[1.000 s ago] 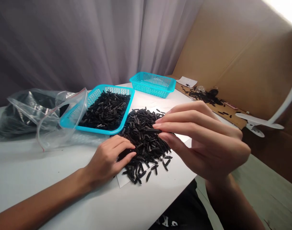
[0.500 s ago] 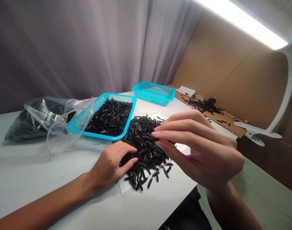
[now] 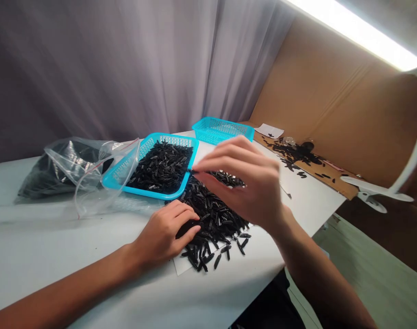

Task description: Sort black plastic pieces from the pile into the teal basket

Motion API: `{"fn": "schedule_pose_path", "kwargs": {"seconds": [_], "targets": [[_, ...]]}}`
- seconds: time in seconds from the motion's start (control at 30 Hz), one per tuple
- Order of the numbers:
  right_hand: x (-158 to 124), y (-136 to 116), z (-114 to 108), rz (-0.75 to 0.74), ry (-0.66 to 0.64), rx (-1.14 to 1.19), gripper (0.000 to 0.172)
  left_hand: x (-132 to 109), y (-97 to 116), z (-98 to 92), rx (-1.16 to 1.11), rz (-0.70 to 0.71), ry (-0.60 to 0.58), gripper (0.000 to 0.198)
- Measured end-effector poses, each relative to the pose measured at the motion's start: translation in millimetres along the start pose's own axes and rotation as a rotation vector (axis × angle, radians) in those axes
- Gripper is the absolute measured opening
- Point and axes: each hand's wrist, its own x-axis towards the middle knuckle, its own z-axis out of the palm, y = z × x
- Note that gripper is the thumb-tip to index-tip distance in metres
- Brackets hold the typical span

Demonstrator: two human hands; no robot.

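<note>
A heap of small black oblong pieces (image 3: pixel 215 214) lies on a white sheet (image 3: pixel 181 265) on the white table (image 3: pixel 57 256). My left hand (image 3: pixel 163 233) rests on the heap's near left edge, with fingers and thumb curled around some pieces. Above the heap my right hand (image 3: pixel 245 183) is raised, its fingertips pinched on one black piece right beside the near corner of a turquoise basket (image 3: pixel 153 193). That basket is full of the same black pieces.
A second, empty turquoise basket (image 3: pixel 222 128) stands behind. A clear zip bag (image 3: pixel 67 164) of dark pieces lies at the left. Cardboard (image 3: pixel 331 105) walls the right side, with loose black pieces (image 3: pixel 293 155) on its flap. A white lamp clamp (image 3: pixel 376 196) sits at the right edge.
My right hand has swung left and away from me, from in front of the heap to the filled basket's corner. The left hand has stayed on the heap.
</note>
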Motion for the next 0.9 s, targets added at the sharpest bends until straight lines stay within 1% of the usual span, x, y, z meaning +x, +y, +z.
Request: {"fn": "schedule_pose_path", "kwargs": {"seconds": [0.07,0.1,0.13,0.2,0.23,0.3,0.37,0.5,0.6,0.67,0.73,0.9], "targets": [[14.9,18.1,17.6,0.077,-0.102,-0.079,0.01,0.5,-1.9,-0.7,-0.041,-0.023,-0.008,0.011],[20.9,26.0,25.5,0.132,-0.184,-0.114,0.009,1.0,-2.8,-1.4,-0.066,-0.036,-0.012,0.012],[25.0,32.3,31.7,0.163,-0.273,-0.138,0.014,1.6,-3.6,-2.2,-0.089,-0.052,-0.017,0.013],[25.2,38.4,37.7,0.178,-0.436,-0.121,0.027,3.2,-4.6,-4.0,-0.125,-0.085,-0.021,0.014],[21.0,38.4,37.3,0.18,-0.504,-0.083,0.028,3.9,-4.6,-4.7,-0.137,-0.102,-0.02,0.014],[5.2,34.5,30.8,0.204,-0.616,0.013,0.021,5.2,-3.9,-5.8,-0.153,-0.131,-0.013,0.014],[-16.5,29.2,20.5,0.252,-0.678,0.073,0.013,6.0,-2.5,-6.4,-0.162,-0.156,0.004,0.014],[-56.7,22.4,3.7,0.303,-0.674,0.158,0.007,6.8,-0.3,-6.2,-0.171,-0.193,0.04,0.012],[-72.6,19.1,1.1,0.287,-0.688,0.167,0.013,6.8,-0.2,-5.4,-0.175,-0.213,0.077,0.008],[-76.2,16.8,2.5,0.272,-0.701,0.162,0.015,6.6,-0.5,-5.1,-0.175,-0.217,0.106,0.006],[-76.2,14.8,3.9,0.25,-0.716,0.153,0.012,6.4,-0.7,-5.1,-0.171,-0.208,0.119,0.005],[-74.3,12.4,1.3,0.23,-0.756,0.13,0.015,5.5,-0.4,-5.8,-0.126,-0.14,0.054,0.013]]}}
